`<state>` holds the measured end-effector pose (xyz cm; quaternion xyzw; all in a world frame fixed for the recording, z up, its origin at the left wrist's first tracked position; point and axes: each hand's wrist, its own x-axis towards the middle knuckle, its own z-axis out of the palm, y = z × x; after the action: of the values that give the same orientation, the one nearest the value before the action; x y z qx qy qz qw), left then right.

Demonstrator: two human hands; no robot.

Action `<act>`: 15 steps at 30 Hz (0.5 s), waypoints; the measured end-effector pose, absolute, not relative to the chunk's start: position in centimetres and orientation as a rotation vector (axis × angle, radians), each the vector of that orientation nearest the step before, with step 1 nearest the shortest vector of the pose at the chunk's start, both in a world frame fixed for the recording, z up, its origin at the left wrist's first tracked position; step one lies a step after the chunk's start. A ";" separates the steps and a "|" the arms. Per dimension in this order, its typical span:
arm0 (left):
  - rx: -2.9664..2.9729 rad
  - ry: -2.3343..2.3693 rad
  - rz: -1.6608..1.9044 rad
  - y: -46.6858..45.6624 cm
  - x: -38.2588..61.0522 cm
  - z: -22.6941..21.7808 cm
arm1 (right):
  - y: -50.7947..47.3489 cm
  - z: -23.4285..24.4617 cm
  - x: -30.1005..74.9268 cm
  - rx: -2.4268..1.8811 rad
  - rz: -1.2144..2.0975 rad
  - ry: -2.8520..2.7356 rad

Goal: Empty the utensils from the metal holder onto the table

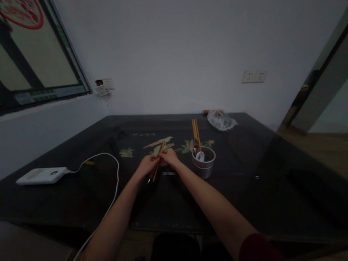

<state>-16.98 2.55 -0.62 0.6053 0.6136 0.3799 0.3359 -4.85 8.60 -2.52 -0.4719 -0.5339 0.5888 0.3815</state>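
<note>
The left hand (148, 164) and right hand (169, 157) are gripping the chopsticks (162, 147) together, ideally keeping them bunched evenly beside the cup (204, 168)

Both hands meet over the dark table (261, 170): the left hand (147, 164) and the right hand (169, 157) together grip a bundle of wooden chopsticks (158, 163), tilted with the tips pointing far and right. Just right of them stands a metal cup (205, 165) holding more chopsticks and a spoon. A white device (41, 175) with a cable lies to the left, and a clear plastic bag (221, 120) lies on the far side.
</note>
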 end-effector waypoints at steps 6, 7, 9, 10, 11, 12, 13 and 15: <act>1.619 1.712 1.016 2.8 -17.0 -1.1 | 8.5 -2.6 -5.1 -1.262 1.582 -1.350; 1.629 1.734 1.012 2.8 -17.0 -1.1 | 8.4 -2.5 -5.1 -1.265 1.589 -1.353; 1.642 1.757 0.998 2.8 -17.0 -1.1 | 8.3 -2.3 -5.1 -1.273 1.601 -1.370; 1.644 1.759 0.992 2.8 -17.0 -1.1 | 8.2 -2.1 -5.0 -1.277 1.607 -1.383; 1.646 1.762 0.985 2.8 -17.1 -1.2 | 8.1 -1.9 -5.0 -1.283 1.613 -1.400; 1.648 1.767 0.976 2.8 -17.1 -1.2 | 8.1 -1.7 -5.0 -1.290 1.620 -1.421; 1.652 1.775 0.965 2.8 -17.1 -1.2 | 8.0 -1.5 -5.0 -1.298 1.628 -1.444; 1.671 1.801 0.928 2.8 -17.2 -1.1 | 7.9 -1.0 -4.9 -1.317 1.645 -1.495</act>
<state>-17.19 2.80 -1.13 0.6153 0.6632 0.3416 0.2547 -4.86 7.87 -0.99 -0.4901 -0.5563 0.6120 0.2753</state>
